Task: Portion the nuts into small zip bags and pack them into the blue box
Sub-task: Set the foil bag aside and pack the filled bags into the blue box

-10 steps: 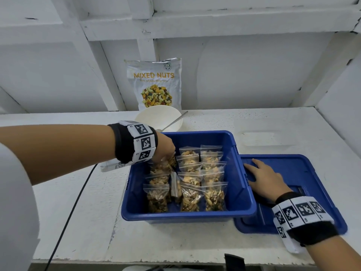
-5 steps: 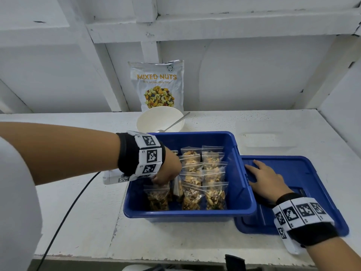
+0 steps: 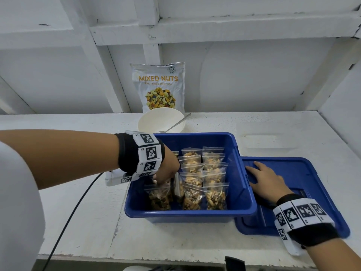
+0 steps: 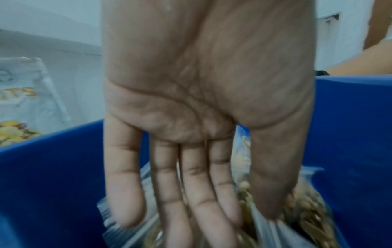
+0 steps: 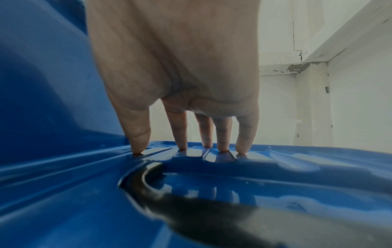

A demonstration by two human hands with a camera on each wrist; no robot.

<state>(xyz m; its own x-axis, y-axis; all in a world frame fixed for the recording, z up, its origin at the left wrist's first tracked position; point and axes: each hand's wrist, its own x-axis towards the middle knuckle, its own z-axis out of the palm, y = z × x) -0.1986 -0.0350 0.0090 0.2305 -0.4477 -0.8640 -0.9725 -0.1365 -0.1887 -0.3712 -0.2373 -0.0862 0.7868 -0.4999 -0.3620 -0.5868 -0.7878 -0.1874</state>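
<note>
My left hand [image 3: 167, 169] reaches down into the blue box [image 3: 243, 194], over its left column of zip bags [image 3: 203, 177]. In the left wrist view my fingers [image 4: 165, 193] are straight and close together, pointing down, their tips touching the tops of the bags below; the thumb lies alongside, and I grip nothing. That view is blurred, so I cannot tell which bag each fingertip meets.

The zip bags, filled with nuts, stand upright in rows inside the box, two tidy columns at centre and right. One bag [image 3: 159, 196] sits at the near left corner, just under my left hand, and another [image 3: 178, 187] stands edge-on beside it.

My right hand [image 3: 268, 182] rests on the blue lid [image 3: 312, 173], which lies flat on the white table [image 3: 88, 222] directly right of the box, partly tucked under its rim. The right wrist view shows all five fingertips [image 5: 139, 134] spread slightly apart and planted on the lid's ridged surface (palm raised clear of it).

At the far side, a white bowl [image 3: 161, 121] with a spoon [image 3: 178, 124] leaning in it stands just behind the box. The mixed nuts pouch [image 3: 158, 86] stands upright behind the bowl, against the wall.
</note>
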